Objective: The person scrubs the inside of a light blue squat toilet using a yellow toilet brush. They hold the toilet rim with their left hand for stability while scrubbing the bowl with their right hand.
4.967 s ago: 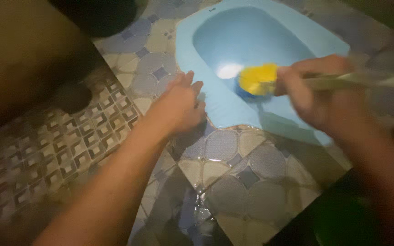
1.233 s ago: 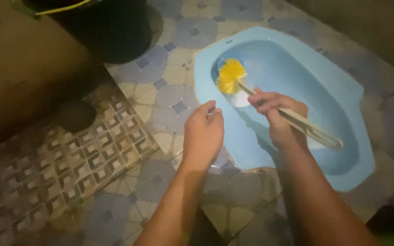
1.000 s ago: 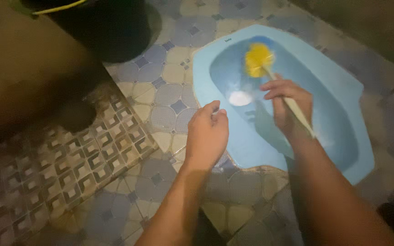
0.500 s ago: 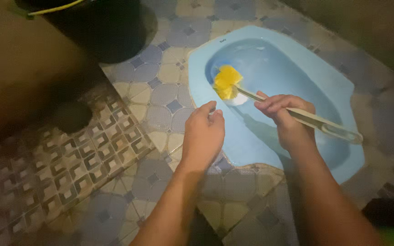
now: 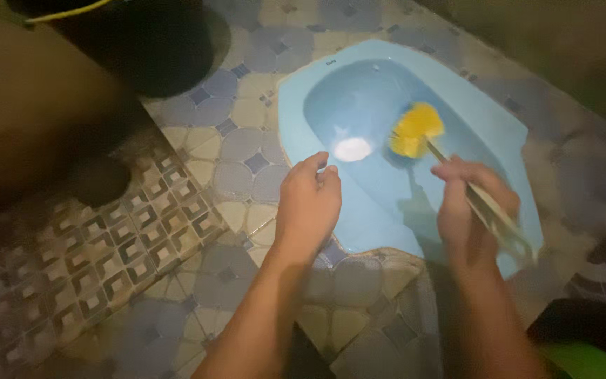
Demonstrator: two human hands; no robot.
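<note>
A light blue squat toilet pan [image 5: 296, 119] is set into the patterned tile floor. My right hand [image 5: 468, 207] grips the pale handle of a toilet brush [image 5: 485, 207]; its yellow bristle head [image 5: 416, 129] lies inside the bowl, right of the white patch at the drain [image 5: 353, 149]. My left hand [image 5: 308, 203] hovers over the pan's near left rim, fingers loosely curled, holding nothing.
A dark bucket [image 5: 156, 42] with a yellow rim stands at the top left. A tiled step with a square pattern [image 5: 106, 238] runs along the left. Something green [image 5: 583, 358] shows at the bottom right corner. The room is dim.
The brush head has swung from the bowl's left side near the drain over to the right side. My right hand shifted right and down with the handle. The left hand stayed put.
</note>
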